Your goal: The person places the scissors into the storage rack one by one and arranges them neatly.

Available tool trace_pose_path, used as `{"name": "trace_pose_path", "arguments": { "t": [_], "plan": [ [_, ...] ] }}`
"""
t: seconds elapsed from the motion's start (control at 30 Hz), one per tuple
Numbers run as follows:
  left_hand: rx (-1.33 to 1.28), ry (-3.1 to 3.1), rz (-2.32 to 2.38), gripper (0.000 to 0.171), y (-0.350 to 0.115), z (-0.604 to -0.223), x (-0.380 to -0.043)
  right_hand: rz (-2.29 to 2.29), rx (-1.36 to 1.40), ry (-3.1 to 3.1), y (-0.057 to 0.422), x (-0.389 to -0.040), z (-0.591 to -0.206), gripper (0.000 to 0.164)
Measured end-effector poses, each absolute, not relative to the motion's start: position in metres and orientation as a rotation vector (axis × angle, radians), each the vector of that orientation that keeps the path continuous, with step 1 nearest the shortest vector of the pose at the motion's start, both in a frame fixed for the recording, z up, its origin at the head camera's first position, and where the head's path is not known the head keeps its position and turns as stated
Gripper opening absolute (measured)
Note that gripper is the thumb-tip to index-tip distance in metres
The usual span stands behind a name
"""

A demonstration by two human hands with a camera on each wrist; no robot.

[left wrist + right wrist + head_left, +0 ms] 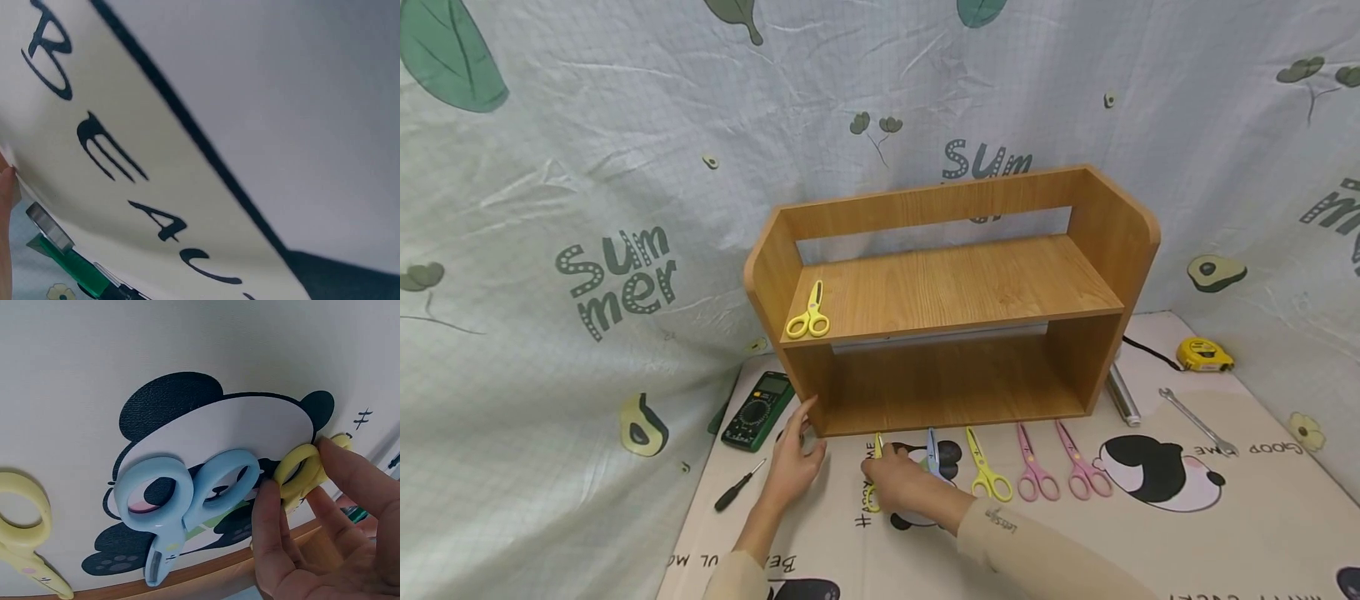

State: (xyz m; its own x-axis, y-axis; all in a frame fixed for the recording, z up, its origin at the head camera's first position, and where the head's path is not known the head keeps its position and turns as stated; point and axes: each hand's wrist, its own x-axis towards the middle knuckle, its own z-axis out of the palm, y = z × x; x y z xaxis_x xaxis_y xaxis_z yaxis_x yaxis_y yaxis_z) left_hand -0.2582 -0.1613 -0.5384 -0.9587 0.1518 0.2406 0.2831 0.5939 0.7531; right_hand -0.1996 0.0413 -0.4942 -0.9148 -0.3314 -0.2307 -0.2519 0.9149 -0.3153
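Note:
My right hand (901, 482) pinches a pair of yellow scissors (300, 469) by the handle loops, in front of the wooden shelf (940, 423). Light blue scissors (157, 515) lie close beside those fingers. Farther right in the row are another yellow pair (988, 477) and two pink scissors (1036, 482). My left hand (792, 468) reaches to the shelf's lower left corner, its fingers fairly straight and fingertips right at the side panel. One more pair of yellow scissors (810, 318) rests on the upper board at its left end.
Left of the shelf lie a green multimeter (756, 412) and a black-handled screwdriver (739, 486). To the right are a silver cylindrical tool (1122, 396), a wrench (1197, 419) and a yellow tape measure (1205, 355). A printed curtain (662, 167) hangs behind.

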Motion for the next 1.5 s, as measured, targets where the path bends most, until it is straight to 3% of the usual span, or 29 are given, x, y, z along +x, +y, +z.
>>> {"name": "trace_pose_path", "arguments": {
  "t": [0.57,1.5],
  "plan": [
    [-0.362,-2.665,-1.301,0.078,-0.159,-0.538,-0.258,-0.424,-0.422,2.752,0.041,-0.205,-0.493,0.023],
    [-0.384,-2.635,-1.354,0.078,-0.163,-0.541,-0.261,-0.516,-0.584,2.742,0.053,-0.208,-0.467,0.030]
  ]
}}
